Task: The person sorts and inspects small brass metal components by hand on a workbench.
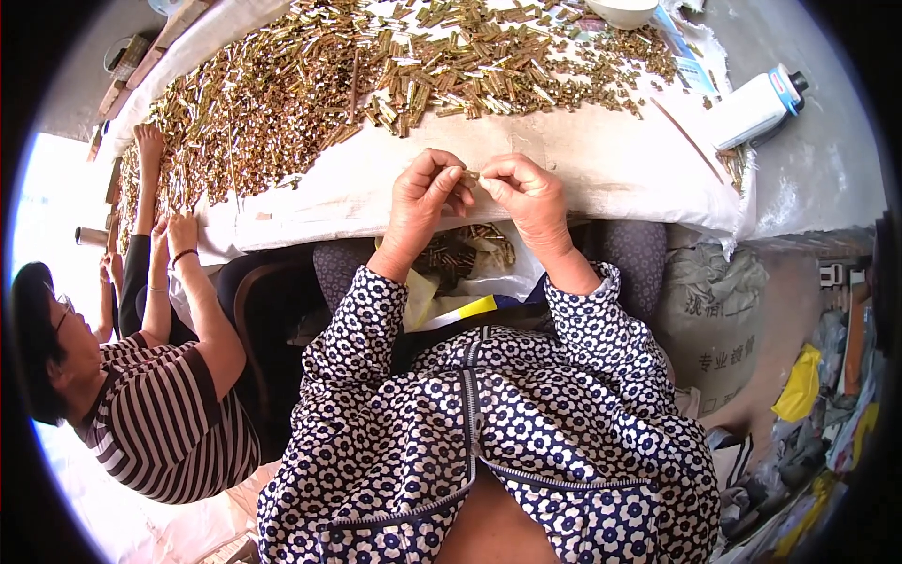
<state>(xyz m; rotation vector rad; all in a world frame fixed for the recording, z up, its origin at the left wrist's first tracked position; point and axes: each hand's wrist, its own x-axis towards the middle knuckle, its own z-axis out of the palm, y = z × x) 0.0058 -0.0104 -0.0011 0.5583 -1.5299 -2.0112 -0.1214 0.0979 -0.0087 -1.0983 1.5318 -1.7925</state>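
My left hand (427, 191) and my right hand (532, 199) meet fingertip to fingertip above the near edge of a table covered in pale cloth (601, 174). Between the left thumb and fingers is a small brass-coloured metal piece (471, 176), mostly covered by the fingertips. The right thumb and forefinger pinch close against its other side; what they grip is too small to make out. Beyond my hands lies a broad spread of long brass-coloured metal pieces (470, 75). Below them, a plastic bag (493, 268) with more metal pieces rests at my lap.
A dense heap of small brass-coloured parts (254, 103) covers the table's left side, where a co-worker in a striped shirt (169, 414) works. At the right are a white bottle (759, 108) and a thin stick (691, 141). A white bowl (622, 11) stands at the far edge.
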